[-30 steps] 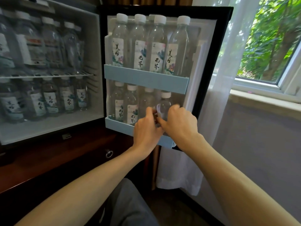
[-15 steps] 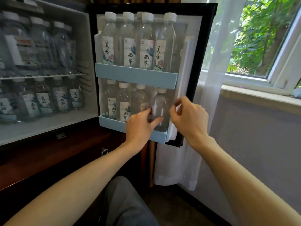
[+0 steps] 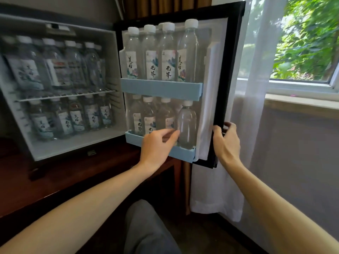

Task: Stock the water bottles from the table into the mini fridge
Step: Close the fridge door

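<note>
The mini fridge (image 3: 73,153) stands open on a dark wooden cabinet (image 3: 64,180), its door (image 3: 231,70) swung out to the right against a sheer white curtain (image 3: 247,110). The water bottles (image 3: 167,57) are inside it. Rows stand above and below the wire shelf (image 3: 67,95) in the main compartment (too blurred to count), a row stands upright on the upper door shelf (image 3: 161,88), and four white caps show on the lower door shelf (image 3: 183,155). The left hand (image 3: 158,145) reaches to that lower shelf, fingers nearly straight and close together, the fingertips (image 3: 175,133) touching the side of the end bottle (image 3: 187,123) — the one nearest the door's free edge, upright, a clear side facing out. The right hand (image 3: 226,142) holds the door's outer edge — fingers curled round the black rim, thumb on the inner side. Beyond the curtain a window (image 3: 302,85) looks onto green leaves. A grey-clad knee (image 3: 146,228) shows low between the forearms.
</note>
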### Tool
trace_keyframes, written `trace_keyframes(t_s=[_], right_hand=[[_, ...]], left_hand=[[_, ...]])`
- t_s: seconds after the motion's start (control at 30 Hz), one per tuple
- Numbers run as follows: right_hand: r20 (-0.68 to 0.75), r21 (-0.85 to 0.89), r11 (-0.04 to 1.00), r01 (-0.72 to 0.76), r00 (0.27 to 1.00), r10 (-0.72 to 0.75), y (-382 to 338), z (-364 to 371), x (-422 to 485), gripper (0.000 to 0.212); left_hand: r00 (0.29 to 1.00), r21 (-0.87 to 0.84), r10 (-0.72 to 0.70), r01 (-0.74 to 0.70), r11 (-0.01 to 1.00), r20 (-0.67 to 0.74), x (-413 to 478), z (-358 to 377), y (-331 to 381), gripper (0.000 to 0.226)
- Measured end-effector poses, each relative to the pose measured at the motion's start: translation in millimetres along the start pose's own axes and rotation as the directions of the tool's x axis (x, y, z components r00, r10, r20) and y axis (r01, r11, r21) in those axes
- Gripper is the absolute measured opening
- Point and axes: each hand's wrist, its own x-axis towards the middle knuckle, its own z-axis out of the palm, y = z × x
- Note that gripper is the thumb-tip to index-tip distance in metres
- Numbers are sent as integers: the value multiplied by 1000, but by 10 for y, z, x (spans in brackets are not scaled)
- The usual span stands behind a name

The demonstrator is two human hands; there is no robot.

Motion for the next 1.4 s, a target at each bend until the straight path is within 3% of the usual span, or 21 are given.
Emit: trace_keyframes(t_s=[0.17, 0.23, 0.43, 0.6, 0.7, 0.83, 0.93, 1.0, 1.13, 1.23, 1.3, 1.4], right_hand=[[-69, -10, 982, 187, 980, -187, 75, 11, -151, 37], [-68, -43, 950, 311, 947, -313, 95, -21, -213, 41], [22, -63, 777, 627, 779, -627, -27, 133, -440, 54], [78, 146, 612, 777, 608, -790, -305, 552, -728, 49], [148, 219, 512, 831, 490, -859, -467, 893, -866, 57], [178, 348, 457, 818, 421, -889, -716, 1452, -1123, 52], [218, 370, 424, 827, 366, -905, -885, 1828, -1293, 36], [274, 351, 426, 834, 344, -898, -1000, 2080, -1363, 26], [394, 279, 490, 826, 367, -843, -1280, 2574, -1438, 23], [508, 227, 522, 822, 357, -784, -1469, 2872, -1460, 17], [596, 215, 560, 800, 347, -724, -1565, 3034, -1465, 26], [719, 201, 593, 780, 294, -630, -1660, 3266, -1437, 56]], left_hand=[[996, 61, -55, 59, 996, -65, 67, -222, -95, 61], [990, 1, -97, 98, 995, -104, 88, -357, -121, 54], [961, -8, -18, 17, 1000, -275, -13, -888, -137, 61], [927, -137, -15, -39, 990, -375, -146, -1393, -209, 56], [907, -210, -59, -33, 977, -417, -281, -1701, -204, 56], [895, -305, -119, -20, 952, -430, -476, -2061, -229, 50], [869, -326, -172, 13, 945, -464, -627, -2292, -385, 57], [848, -255, -179, 54, 966, -499, -704, -2428, -519, 65], [854, -129, -232, 194, 972, -465, -643, -2606, -798, 70], [781, -14, -310, 360, 933, -542, -455, -2729, -1043, 80], [746, 49, -330, 436, 899, -578, -322, -2810, -1202, 76], [723, 132, -341, 510, 850, -601, -109, -2902, -1369, 68]])
